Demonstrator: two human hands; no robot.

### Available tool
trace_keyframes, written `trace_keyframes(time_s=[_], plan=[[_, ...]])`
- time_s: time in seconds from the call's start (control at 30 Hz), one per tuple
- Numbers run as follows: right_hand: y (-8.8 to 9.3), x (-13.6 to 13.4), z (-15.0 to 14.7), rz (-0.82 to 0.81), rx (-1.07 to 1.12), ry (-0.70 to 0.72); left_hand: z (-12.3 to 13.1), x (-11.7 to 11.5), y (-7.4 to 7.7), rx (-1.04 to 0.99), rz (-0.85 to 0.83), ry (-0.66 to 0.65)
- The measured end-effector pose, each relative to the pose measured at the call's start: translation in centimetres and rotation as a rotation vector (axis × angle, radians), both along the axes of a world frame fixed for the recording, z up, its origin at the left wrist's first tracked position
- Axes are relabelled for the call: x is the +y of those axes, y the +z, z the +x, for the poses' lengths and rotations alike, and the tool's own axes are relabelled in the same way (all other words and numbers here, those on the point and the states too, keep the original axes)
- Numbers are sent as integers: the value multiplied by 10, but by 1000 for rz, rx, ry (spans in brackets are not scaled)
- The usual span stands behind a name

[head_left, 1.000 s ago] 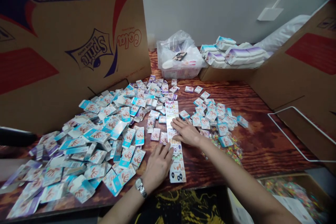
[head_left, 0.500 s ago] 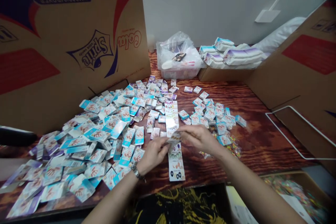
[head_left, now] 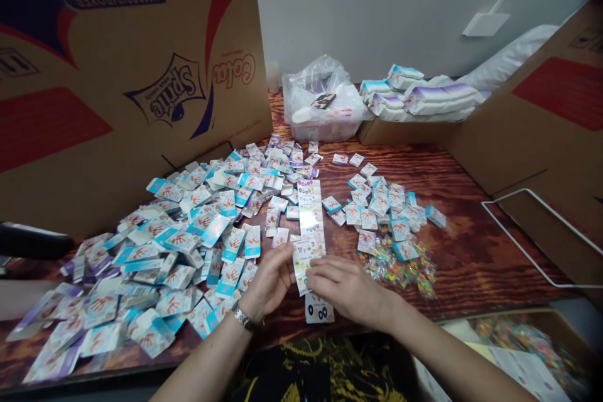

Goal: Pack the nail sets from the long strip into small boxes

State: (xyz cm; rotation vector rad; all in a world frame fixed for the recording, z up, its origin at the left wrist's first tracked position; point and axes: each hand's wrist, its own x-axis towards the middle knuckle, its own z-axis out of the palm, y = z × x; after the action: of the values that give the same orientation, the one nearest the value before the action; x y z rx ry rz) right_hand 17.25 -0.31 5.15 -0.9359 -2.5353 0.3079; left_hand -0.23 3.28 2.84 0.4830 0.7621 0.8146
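Note:
A small printed leaflet [head_left: 303,257] with coloured pictures is between my two hands, tilted over a longer stack of printed strips [head_left: 311,213] on the table. My left hand [head_left: 273,279], with a metal-band watch [head_left: 244,316] at the wrist, grips the leaflet's left edge with curled fingers. From the right, my right hand [head_left: 346,289] has its bent fingers closed on the leaflet, hiding part of it. Below it, the lower end of a strip with dark ovals sticks out near the table's front edge.
Small blue, purple and white boxes [head_left: 179,239] form a large heap at left. More boxes [head_left: 379,201] and bags of colourful bits [head_left: 400,270] lie at right. Large cartons [head_left: 155,75] flank the table. Behind are a plastic tub [head_left: 325,129] and a carton of packs [head_left: 405,132].
My hands have come lower and nearer to me. The small printed item once pinched between them now shows as a leaflet lying more open, and my right hand has turned palm down.

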Motion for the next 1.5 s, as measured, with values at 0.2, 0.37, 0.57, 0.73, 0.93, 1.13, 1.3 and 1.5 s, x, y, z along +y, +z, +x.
trace_keyframes(time_s=[0.2,0.37,0.57,0.73,0.93,1.13,1.3,1.5], plan=[[-1,20,1,-163,193,-316,2,-10,6,163,275,-112],[-10,27,1,-152,199,-316,-3,-11,6,217,276,-202],[-23,9,1,247,3,-192,5,-12,-6,249,63,62],[-44,-10,5,369,-71,-164,3,-14,-7,195,-53,8],[-58,-24,4,368,-104,-174,12,-26,-23,325,39,1],[-62,-20,52,-142,-5,-549,11,-29,-23,405,92,-146],[-67,15,98,-288,-19,-703,14,-28,-23,421,127,-202],[-59,27,117,-276,-58,-798,2,-26,-24,417,155,-144]])
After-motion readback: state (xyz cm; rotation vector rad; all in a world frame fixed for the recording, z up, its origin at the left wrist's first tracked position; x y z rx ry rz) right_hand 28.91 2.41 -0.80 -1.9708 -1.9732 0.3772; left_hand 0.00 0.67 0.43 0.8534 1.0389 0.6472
